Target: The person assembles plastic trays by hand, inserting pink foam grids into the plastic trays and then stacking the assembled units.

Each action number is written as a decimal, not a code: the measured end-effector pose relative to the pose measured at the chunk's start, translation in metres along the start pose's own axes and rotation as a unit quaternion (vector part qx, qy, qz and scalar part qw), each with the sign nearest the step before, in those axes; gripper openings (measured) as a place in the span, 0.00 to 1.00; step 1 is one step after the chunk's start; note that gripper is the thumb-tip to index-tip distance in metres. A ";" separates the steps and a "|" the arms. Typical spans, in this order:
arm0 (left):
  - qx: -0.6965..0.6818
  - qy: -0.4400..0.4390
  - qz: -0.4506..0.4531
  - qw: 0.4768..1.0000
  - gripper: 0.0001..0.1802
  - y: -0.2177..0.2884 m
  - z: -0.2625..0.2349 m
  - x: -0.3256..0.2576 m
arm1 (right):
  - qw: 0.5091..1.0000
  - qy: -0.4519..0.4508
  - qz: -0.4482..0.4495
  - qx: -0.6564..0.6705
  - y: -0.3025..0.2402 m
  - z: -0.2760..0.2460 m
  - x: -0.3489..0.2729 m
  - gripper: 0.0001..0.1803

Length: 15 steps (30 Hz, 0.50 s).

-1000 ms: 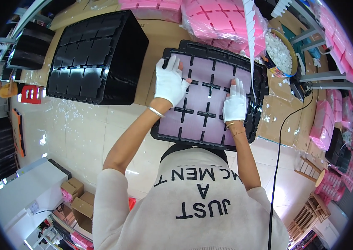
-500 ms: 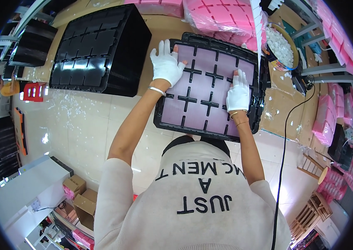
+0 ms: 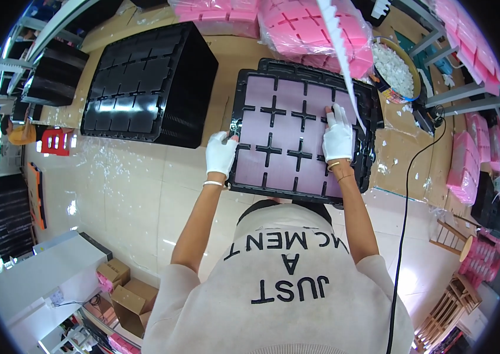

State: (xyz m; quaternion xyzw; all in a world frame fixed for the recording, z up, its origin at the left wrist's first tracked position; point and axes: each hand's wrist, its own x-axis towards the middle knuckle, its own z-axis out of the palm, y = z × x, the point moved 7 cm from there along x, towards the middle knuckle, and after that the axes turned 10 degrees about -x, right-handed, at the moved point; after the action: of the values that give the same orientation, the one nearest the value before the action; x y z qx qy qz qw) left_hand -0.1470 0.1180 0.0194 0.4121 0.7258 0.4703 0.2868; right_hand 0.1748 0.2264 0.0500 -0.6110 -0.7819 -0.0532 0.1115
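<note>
In front of me lies a black plastic tray [image 3: 270, 150], its compartments divided by black cross-shaped ribs and lined with pale purple sheets. My left hand [image 3: 220, 154], in a white glove with bare fingertips, is closed on the tray's left rim, the fingers curled at its edge. My right hand [image 3: 338, 136], gloved the same way, rests with its fingers stretched out on the right-hand compartments. Another black tray edge shows under the far side of this one.
A tall stack of black trays [image 3: 126, 88] stands to the left on the cardboard-covered table. Pink foam pieces in clear plastic [image 3: 315, 32] lie at the back. A tub of white bits [image 3: 392, 69] sits at the right, near a black cable [image 3: 406, 194]. A white toothed strip [image 3: 339, 50] hangs over the tray.
My left hand has come from the tray's far left corner nearer to me, and its spread fingers have closed on the left rim. The right hand stays flat on the tray.
</note>
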 end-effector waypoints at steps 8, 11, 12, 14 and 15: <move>-0.279 -0.089 -0.086 0.952 0.22 0.131 -0.073 -0.032 | 0.969 0.079 0.042 0.230 -0.006 -0.064 0.010 0.21; -0.191 -0.001 -0.003 0.982 0.41 0.225 -0.170 -0.063 | 0.913 0.083 0.107 0.386 -0.002 -0.091 0.018 0.24; -0.157 0.011 0.045 0.986 0.44 0.249 -0.203 -0.070 | 0.891 0.094 0.119 0.428 -0.002 -0.091 0.022 0.25; -0.097 0.054 0.136 0.984 0.43 0.292 -0.262 -0.097 | 0.896 0.060 0.140 0.417 -0.009 -0.099 0.028 0.28; -0.054 0.100 0.174 0.978 0.41 0.320 -0.292 -0.126 | 0.884 0.074 0.120 0.446 -0.016 -0.094 0.032 0.27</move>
State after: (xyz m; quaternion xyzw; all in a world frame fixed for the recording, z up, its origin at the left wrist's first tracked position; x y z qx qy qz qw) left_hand -0.2145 -0.0516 0.4320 0.4669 0.6415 0.5905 0.1479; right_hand 0.1624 0.2315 0.1498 -0.5802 -0.6332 0.2696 0.4355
